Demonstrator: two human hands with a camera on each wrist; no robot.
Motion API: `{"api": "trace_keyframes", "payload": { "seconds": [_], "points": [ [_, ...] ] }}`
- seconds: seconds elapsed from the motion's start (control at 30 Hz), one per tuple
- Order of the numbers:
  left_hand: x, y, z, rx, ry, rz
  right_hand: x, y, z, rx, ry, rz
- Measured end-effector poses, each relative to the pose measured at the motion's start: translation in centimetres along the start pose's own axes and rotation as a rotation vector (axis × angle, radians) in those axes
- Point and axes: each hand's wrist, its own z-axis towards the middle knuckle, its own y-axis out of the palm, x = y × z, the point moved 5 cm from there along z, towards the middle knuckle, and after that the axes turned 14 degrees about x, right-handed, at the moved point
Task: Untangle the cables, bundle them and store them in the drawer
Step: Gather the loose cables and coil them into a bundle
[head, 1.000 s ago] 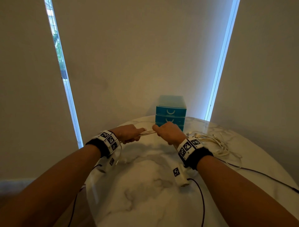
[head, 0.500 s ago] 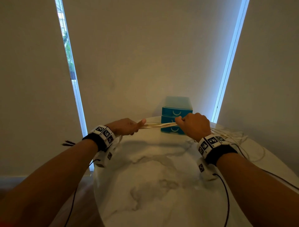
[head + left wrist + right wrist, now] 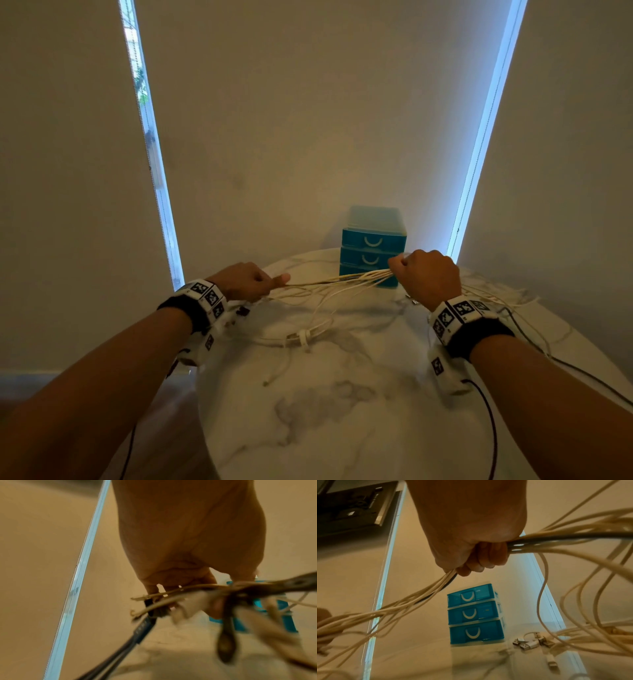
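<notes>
Several white cables [image 3: 337,281] and one dark one stretch between my two hands above the marble table [image 3: 342,428]. My left hand [image 3: 247,281] grips one end of the bunch [image 3: 197,589], thumb pointing right. My right hand [image 3: 424,277] is a fist around the strands [image 3: 426,595] in front of the blue three-drawer unit [image 3: 373,248]. All drawers [image 3: 471,612] look closed. Loose cable lengths trail off to the right [image 3: 496,294]. A bundled white cable [image 3: 301,337] lies on the table below the hands.
USB plug ends [image 3: 530,642] lie on the table right of the drawer unit. Black wrist-camera leads [image 3: 489,428] run over the table's near right. A wall and bright window slits [image 3: 479,137] stand behind. The table edge [image 3: 202,394] curves at the left.
My hands have moved apart, the right one sliding rightward along the cables, so a longer stretch spans between them. The bundled cable on the table has come into view.
</notes>
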Motion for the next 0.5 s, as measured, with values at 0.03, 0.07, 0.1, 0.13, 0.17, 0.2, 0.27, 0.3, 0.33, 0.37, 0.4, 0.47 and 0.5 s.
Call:
{"api": "trace_keyframes", "payload": {
  "seconds": [0.03,0.07,0.1,0.13,0.17,0.2,0.27,0.3,0.33,0.37,0.4,0.47,0.5],
  "points": [
    [-0.1,0.1,0.0,-0.010,0.025,0.042,0.4,0.1,0.1,0.003,0.025,0.010],
    [-0.5,-0.1,-0.1,0.000,0.059,0.087,0.7,0.2,0.2,0.009,0.040,0.010],
    [-0.9,-0.3,0.1,0.026,0.095,0.117,1.1,0.4,0.3,0.007,0.044,-0.006],
    [-1.3,-0.5,0.2,0.062,0.117,0.121,1.2,0.4,0.3,-0.004,0.032,-0.029],
    [-1.7,-0.7,0.4,0.088,0.120,0.121,1.2,0.6,0.3,-0.011,0.022,-0.049],
    [-1.9,-0.7,0.5,0.098,0.107,0.133,1.1,0.7,0.3,-0.013,0.026,-0.048],
    [-2.9,-0.4,0.9,0.078,0.024,0.211,1.1,0.5,0.3,-0.013,0.059,-0.021],
    [-3.5,-0.3,1.0,0.053,-0.035,0.234,1.1,0.4,0.3,-0.012,0.075,-0.012],
    [-3.8,-0.3,1.0,0.030,-0.084,0.206,1.2,0.2,0.3,-0.010,0.092,0.002],
    [-3.7,-0.3,1.2,0.019,-0.117,0.132,1.3,0.0,0.3,-0.006,0.105,0.016],
    [-2.9,-0.4,1.3,0.025,-0.122,0.025,1.3,-0.3,0.3,0.000,0.116,0.025],
    [0.7,-0.8,1.2,0.090,-0.069,-0.190,0.9,-0.6,0.4,0.017,0.136,0.053],
    [3.3,-1.1,1.0,0.141,-0.020,-0.276,0.5,-0.7,0.5,0.024,0.143,0.079]
  ]
}}
